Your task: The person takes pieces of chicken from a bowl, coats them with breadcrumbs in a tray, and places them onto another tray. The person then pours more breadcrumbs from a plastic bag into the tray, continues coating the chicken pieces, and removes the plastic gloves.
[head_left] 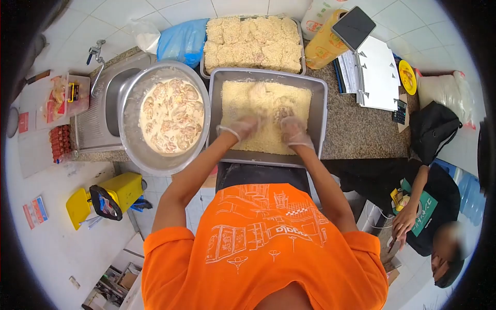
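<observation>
Both my hands wear clear plastic gloves and work inside a grey tub (319,119) holding a bed of pale yellow breadcrumbs (263,142). My left hand (247,128) is low over the crumbs at the left, its fingers smeared by motion. My right hand (294,130) reaches in from the right, its fingertips at a blurred crumb-covered lump (283,109). Another pale lump (257,92) shows near the far side of the crumbs. Left of the tub, a large metal bowl (129,124) holds raw meat pieces (173,116), apparently chicken, in creamy batter.
Behind the tub stands a tray of crumb-coated pieces (253,44). A blue plastic bag (181,41), sink (112,101) and tap (96,51) are at the left. At the right are a yellow roll (323,49), papers (377,77) and another person's hand (405,222).
</observation>
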`<action>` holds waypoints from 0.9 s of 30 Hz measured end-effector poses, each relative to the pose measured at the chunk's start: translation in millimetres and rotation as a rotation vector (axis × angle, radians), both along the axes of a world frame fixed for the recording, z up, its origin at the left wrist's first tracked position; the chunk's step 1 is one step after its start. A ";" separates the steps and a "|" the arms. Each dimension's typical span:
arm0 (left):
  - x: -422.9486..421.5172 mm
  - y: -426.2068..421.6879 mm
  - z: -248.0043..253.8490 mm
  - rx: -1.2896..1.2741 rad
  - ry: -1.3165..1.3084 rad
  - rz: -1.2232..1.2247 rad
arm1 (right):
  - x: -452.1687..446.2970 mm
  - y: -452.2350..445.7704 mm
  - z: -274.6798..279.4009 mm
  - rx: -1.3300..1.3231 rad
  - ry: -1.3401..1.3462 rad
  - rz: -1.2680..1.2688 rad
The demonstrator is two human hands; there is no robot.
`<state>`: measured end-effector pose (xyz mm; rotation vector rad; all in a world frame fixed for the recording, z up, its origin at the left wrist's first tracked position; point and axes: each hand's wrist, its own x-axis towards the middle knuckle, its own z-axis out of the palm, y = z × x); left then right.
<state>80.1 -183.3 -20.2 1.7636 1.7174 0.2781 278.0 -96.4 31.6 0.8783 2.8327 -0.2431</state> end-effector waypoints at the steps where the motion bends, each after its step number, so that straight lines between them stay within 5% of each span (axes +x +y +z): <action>1: 7.6 -18.8 -2.9 0.314 0.052 -0.125 | -2.9 7.0 11.7 0.006 0.003 -0.003; 2: 8.9 -26.5 -3.6 0.627 0.104 -0.247 | -7.2 18.7 32.6 -0.145 0.006 -0.140; 3: 3.8 -24.6 -1.2 0.625 0.102 -0.247 | -7.9 25.0 42.2 -0.304 0.004 -0.278; 5: -9.0 -13.1 16.6 0.026 0.937 -0.476 | 8.8 45.9 9.0 -0.256 0.100 -0.345; 6: -10.2 -2.7 45.1 0.012 0.798 -0.058 | 18.4 48.6 -12.8 -0.196 0.196 -0.393; 7: -6.5 -12.6 32.7 0.003 0.789 -0.066 | 28.4 34.0 -35.9 -0.206 0.186 -0.399; 9: -8.3 -26.0 -7.4 0.008 0.801 0.160 | 40.1 15.1 -66.1 0.295 -0.280 0.060; 10: -1.0 -41.4 -13.6 0.131 0.497 0.232 | 40.8 3.8 -58.8 0.305 -0.275 0.067; 12: 43.4 -41.1 61.0 -0.345 0.189 0.399 | 42.4 -35.4 -45.8 -0.283 -0.054 -0.608; 14: 56.1 -21.7 47.9 -0.567 0.200 -0.289 | 69.9 -44.5 -120.3 -0.512 0.032 -0.399; 15: 61.0 -27.8 35.9 -0.575 0.196 -0.296 | 79.4 -48.4 -146.7 -0.719 0.130 -0.189; 17: 61.1 -20.9 10.1 -0.200 0.063 0.104 | 10.4 -35.1 -72.3 -0.987 0.139 -0.739; 18: 57.0 -18.7 12.5 -0.200 0.061 0.115 | -25.8 -28.2 -31.1 -1.055 0.190 -1.035; 20: 41.4 -17.7 26.0 -0.013 -0.333 0.820 | -81.5 0.9 55.6 -0.728 0.058 -0.944; 22: 23.9 -5.3 53.1 -0.026 -0.229 0.923 | -97.6 13.6 -19.1 -0.095 0.401 -0.227; 23: 17.3 0.4 60.5 -0.025 -0.127 1.016 | -103.4 16.6 -25.5 -0.096 0.400 -0.221; 24: 10.3 -2.3 58.4 -0.025 -0.127 1.021 | -111.7 18.2 -28.9 -0.168 0.433 -0.101; 25: -1.5 -8.6 52.6 -0.120 0.129 0.774 | -121.0 17.4 -34.9 -0.241 0.469 0.018; 26: -11.7 -13.8 46.8 -0.213 0.374 0.519 | -126.3 7.8 -62.2 -0.230 0.430 -0.059; 27: -15.6 -21.1 33.6 -0.215 0.374 0.530 | -133.8 8.8 -54.2 -0.233 0.429 -0.049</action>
